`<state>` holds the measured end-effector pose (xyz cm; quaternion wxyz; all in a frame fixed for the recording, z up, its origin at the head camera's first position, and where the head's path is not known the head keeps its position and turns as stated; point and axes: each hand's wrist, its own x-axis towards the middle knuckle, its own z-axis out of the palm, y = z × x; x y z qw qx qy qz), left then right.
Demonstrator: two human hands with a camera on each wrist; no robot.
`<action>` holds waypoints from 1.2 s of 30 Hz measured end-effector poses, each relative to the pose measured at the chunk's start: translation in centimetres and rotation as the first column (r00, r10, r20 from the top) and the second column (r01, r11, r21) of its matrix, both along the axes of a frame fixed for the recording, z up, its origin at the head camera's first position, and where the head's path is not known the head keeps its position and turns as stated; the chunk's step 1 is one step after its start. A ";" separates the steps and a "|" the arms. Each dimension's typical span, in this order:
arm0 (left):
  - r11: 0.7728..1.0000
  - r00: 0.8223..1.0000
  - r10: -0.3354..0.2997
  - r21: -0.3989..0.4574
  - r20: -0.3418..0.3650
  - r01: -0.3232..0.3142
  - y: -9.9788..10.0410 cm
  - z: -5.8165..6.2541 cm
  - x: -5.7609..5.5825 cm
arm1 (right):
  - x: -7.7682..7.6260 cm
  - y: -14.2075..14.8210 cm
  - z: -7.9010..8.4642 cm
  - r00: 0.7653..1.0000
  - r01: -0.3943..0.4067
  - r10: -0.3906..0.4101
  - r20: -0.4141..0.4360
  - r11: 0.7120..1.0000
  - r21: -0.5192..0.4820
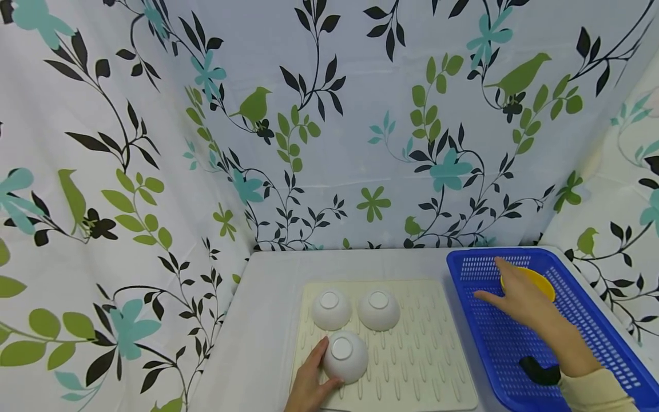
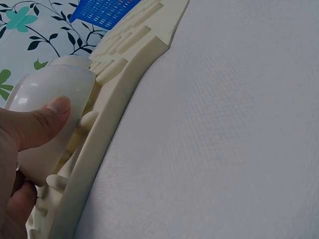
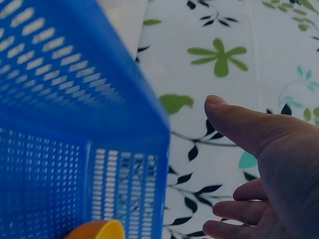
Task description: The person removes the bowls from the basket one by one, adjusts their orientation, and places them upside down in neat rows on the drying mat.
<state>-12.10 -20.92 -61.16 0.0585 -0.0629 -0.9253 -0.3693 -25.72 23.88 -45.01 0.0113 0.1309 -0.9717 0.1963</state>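
Note:
Three white bowls sit upside down on a cream ridged drying mat: a back left bowl (image 1: 331, 309), a back right bowl (image 1: 379, 310) and a front bowl (image 1: 346, 357). My left hand (image 1: 308, 380) holds the front bowl by its left side, thumb near the front and fingers behind. In the left wrist view, that thumb lies along the wall of the white bowl (image 2: 55, 87). My right hand (image 1: 522, 297) is over a blue basket (image 1: 465, 320), fingers extended and nothing held. Below it, partly covered, lies a yellow bowl-like thing (image 1: 543, 283); its rim shows in the right wrist view.
The drying mat (image 1: 412, 366) lies on a white-covered table (image 1: 257, 320), left of the basket. A black object (image 1: 539, 371) shows beside my right cuff. Patterned curtains (image 1: 329, 114) with leaves and birds hang behind the table and at both sides.

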 end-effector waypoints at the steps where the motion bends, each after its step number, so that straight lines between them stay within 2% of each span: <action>1: 1.000 1.000 0.000 0.003 0.007 0.000 0.0 0.0 0.0 | -0.2 0.4 -0.2 1.000 0.007 -0.007 0.004 1.000 0.010; 10: 1.000 1.000 0.008 0.002 0.028 -0.008 -0.1 -0.3 -0.1 | -2.6 4.2 -3.2 0.996 0.092 -0.092 -0.005 0.994 0.056; 13: 1.000 1.000 0.004 -0.009 0.007 -0.004 -0.2 -0.3 -0.1 | -3.3 5.3 -4.2 0.995 0.103 -0.104 0.005 0.993 0.050; 17: 1.000 0.999 -0.011 -0.022 -0.040 0.010 -0.2 -0.3 0.0 | -4.0 6.7 -5.2 0.989 0.132 -0.136 0.053 0.989 0.069; 23: 1.000 0.999 -0.023 -0.014 -0.038 0.023 -0.2 -0.2 0.0 | -4.8 8.4 -6.3 0.977 0.165 -0.178 0.120 0.980 0.112; 30: 1.000 1.000 -0.021 0.002 -0.013 0.021 -0.4 -0.3 0.1 | -5.2 8.9 -7.7 0.975 0.169 -0.183 0.129 0.979 0.112; 36: 1.000 0.999 -0.029 -0.007 -0.033 0.029 -0.4 -0.4 0.1 | -5.6 8.9 -7.9 0.953 0.207 -0.229 0.200 0.970 0.125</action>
